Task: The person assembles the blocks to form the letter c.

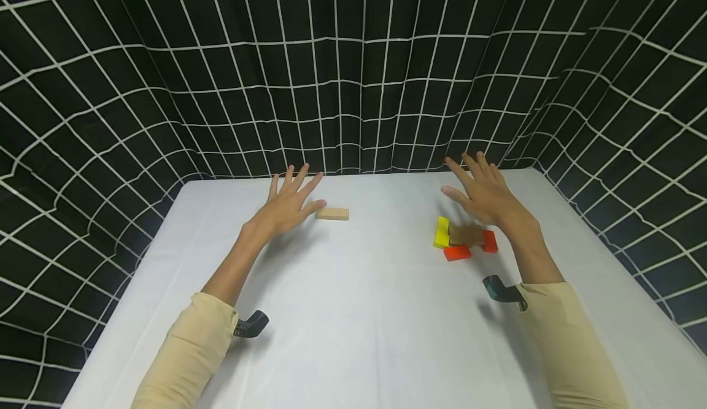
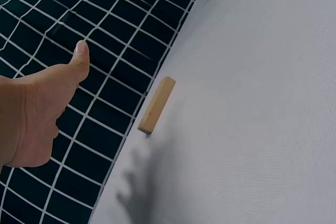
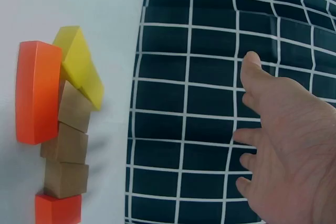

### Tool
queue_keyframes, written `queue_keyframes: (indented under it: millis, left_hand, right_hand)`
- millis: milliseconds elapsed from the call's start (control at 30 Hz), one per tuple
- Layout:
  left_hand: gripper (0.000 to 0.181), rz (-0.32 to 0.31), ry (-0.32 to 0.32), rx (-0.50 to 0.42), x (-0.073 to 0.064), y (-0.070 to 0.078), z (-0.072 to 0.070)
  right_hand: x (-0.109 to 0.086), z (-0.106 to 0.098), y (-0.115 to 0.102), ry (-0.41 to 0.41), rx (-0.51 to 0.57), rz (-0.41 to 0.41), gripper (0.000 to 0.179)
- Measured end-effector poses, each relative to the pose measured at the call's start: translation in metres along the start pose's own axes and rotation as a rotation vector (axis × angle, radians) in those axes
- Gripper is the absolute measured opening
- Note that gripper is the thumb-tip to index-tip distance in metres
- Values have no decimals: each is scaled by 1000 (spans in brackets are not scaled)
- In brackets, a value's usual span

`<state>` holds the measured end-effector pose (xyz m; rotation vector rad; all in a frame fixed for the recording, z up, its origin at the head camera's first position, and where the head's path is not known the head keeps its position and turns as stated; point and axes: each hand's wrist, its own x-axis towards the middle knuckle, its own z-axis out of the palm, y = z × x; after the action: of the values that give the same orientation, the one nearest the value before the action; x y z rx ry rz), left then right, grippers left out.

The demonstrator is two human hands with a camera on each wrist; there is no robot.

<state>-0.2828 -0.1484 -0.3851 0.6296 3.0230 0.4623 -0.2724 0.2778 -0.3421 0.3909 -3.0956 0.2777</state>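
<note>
My left hand (image 1: 285,208) hovers over the table's left part, fingers spread and holding nothing. Just right of its thumb in the head view lies a plain wooden block (image 1: 333,214), long and flat, seen whole in the left wrist view (image 2: 157,105). My right hand (image 1: 484,195), also spread and holding nothing, is raised above a cluster of blocks. That cluster has a yellow block (image 3: 79,66), a long orange-red block (image 3: 38,93), several brown blocks (image 3: 65,143) in a row and another orange-red block (image 3: 58,209) at the row's end.
A white cloth covers the table (image 1: 353,323). Black netting-patterned curtain (image 1: 353,77) with white grid lines stands along the back and both sides. A dark device sticks out from each sleeve cuff, one at the left (image 1: 251,324) and one at the right (image 1: 502,289).
</note>
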Motion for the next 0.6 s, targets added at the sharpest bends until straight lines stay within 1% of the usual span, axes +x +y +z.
queue_keyframes:
  millis: [133, 233, 333, 467, 600]
  left_hand:
    - [73, 6, -7, -11, 0, -1, 2]
    - [73, 11, -26, -39, -1, 0, 3]
    - [73, 19, -55, -61, -1, -1, 7]
    - [73, 28, -113, -79, -2, -2, 17]
    - [76, 57, -178, -74, -2, -3, 31]
  right_hand:
    - [-2, 2, 1, 3, -1, -1, 80]
    - [-3, 3, 1, -17, -11, 1, 80]
    - [-6, 4, 1, -60, -46, -8, 76]
    - [-11, 9, 0, -144, -118, -50, 62]
    - [-14, 20, -2, -231, -119, -66, 51]
